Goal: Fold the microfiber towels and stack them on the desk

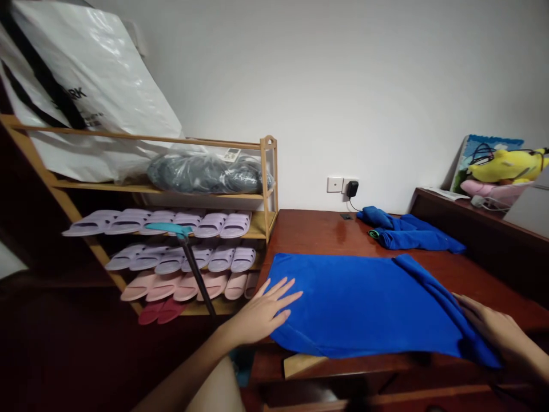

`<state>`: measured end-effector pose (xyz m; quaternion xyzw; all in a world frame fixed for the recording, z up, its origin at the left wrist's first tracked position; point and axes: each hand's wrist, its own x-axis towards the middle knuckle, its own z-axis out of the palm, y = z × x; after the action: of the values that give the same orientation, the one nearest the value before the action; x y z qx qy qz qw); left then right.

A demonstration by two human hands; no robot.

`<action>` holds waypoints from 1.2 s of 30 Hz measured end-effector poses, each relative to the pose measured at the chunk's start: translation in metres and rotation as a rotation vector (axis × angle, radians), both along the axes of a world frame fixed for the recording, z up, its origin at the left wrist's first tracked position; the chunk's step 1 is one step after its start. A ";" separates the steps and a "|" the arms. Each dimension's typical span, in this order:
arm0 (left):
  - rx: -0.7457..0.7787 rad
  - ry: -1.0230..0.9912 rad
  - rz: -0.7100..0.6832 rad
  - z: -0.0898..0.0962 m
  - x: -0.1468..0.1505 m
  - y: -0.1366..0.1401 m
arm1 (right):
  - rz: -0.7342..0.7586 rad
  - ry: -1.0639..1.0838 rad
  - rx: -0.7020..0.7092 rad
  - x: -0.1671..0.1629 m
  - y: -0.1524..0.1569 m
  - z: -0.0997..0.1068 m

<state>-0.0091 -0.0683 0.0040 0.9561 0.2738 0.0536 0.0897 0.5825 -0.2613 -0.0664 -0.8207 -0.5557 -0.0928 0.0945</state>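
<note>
A blue cloth [343, 300] lies spread over the front of the reddish-brown desk [309, 234], its near edge hanging slightly past the desk's front. Its right side is turned over in a long loose fold. My left hand [272, 306] rests on the cloth's left edge, fingers spread and stretched out. At the folded right side is my right hand [489, 320], touching the fold; its fingertips are partly hidden and smeared, so I cannot tell whether they grip the fabric. Farther back on the desk, more blue cloths [412, 232] lie rolled and bunched.
A wooden rack [268, 189] stands to the left with several rows of slippers [210, 226], a plastic-wrapped bundle [206, 171] and a large white bag [98, 74]. A dark pole [197, 274] leans before it. Back right, a raised shelf holds a yellow plush toy [506, 166]. A charger [352, 189] is plugged into the wall.
</note>
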 end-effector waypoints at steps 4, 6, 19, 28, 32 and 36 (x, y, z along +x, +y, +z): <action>-0.057 0.016 -0.022 0.010 -0.025 -0.017 | 0.030 -0.068 0.117 -0.025 -0.008 0.007; -0.091 0.033 -0.039 0.014 -0.042 -0.028 | 0.128 -0.074 0.214 -0.056 -0.002 0.015; 0.096 -0.104 0.073 0.020 -0.012 -0.037 | 0.590 0.328 -0.064 -0.263 0.075 0.063; 0.074 -0.009 0.167 -0.009 0.016 -0.006 | 0.283 0.173 -0.142 -0.170 0.081 0.030; 0.083 -0.024 0.156 -0.007 0.014 -0.006 | 0.094 0.030 -0.168 -0.056 0.066 0.006; 0.107 -0.052 0.148 -0.011 0.014 -0.003 | -0.121 0.026 -0.101 0.027 0.053 -0.007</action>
<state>0.0050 -0.0712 -0.0065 0.9350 0.3379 0.0993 0.0412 0.6092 -0.2087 -0.0737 -0.8577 -0.5077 -0.0596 0.0546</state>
